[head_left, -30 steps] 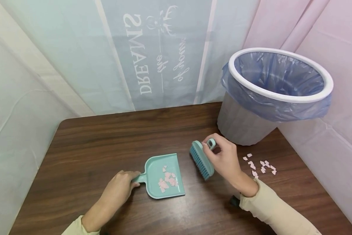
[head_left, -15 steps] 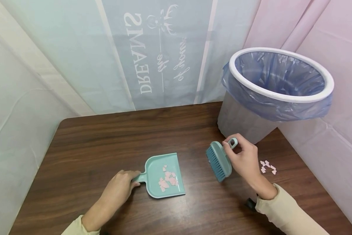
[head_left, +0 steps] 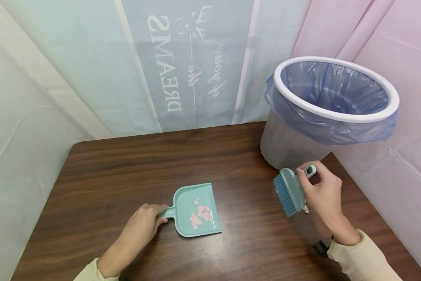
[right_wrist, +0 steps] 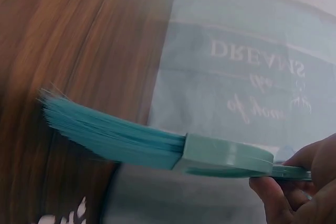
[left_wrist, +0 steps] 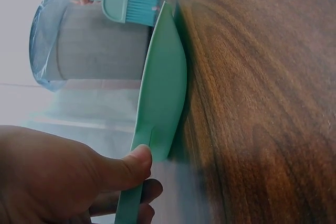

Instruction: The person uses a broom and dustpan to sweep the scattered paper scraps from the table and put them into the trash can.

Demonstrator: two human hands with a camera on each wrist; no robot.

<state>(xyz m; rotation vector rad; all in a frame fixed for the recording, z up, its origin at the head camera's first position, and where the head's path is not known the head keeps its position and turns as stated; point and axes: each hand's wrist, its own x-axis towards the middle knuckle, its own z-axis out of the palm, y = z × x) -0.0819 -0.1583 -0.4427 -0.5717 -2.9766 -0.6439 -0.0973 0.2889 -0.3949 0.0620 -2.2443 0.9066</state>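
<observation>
My left hand point(head_left: 143, 222) grips the handle of a mint-green dustpan point(head_left: 186, 197) that lies on the wooden table. Several pink paper scraps point(head_left: 206, 216) rest in the pan. On the right, my right hand point(head_left: 324, 193) pinches the handle of a matching hand brush point(head_left: 290, 190), its blue bristles pointing left. A few loose scraps point(head_left: 306, 209) show just beside the brush; others may be hidden behind it and the hand. In the right wrist view, pale scraps point(right_wrist: 81, 207) lie on the table near the bristles point(right_wrist: 113, 132). A pink speck clings to the bristles in the left wrist view.
A grey trash bin point(head_left: 284, 144) with a blue liner point(head_left: 337, 128) and white rim stands at the back right, close behind the brush. Printed cloth point(head_left: 196, 97) hangs along the table's back edge. A small black object point(head_left: 321, 248) sits at the right wrist.
My right hand has carried the brush to the right, away from the dustpan and over toward the loose scraps, covering most of them from view. My left hand and the dustpan stay put.
</observation>
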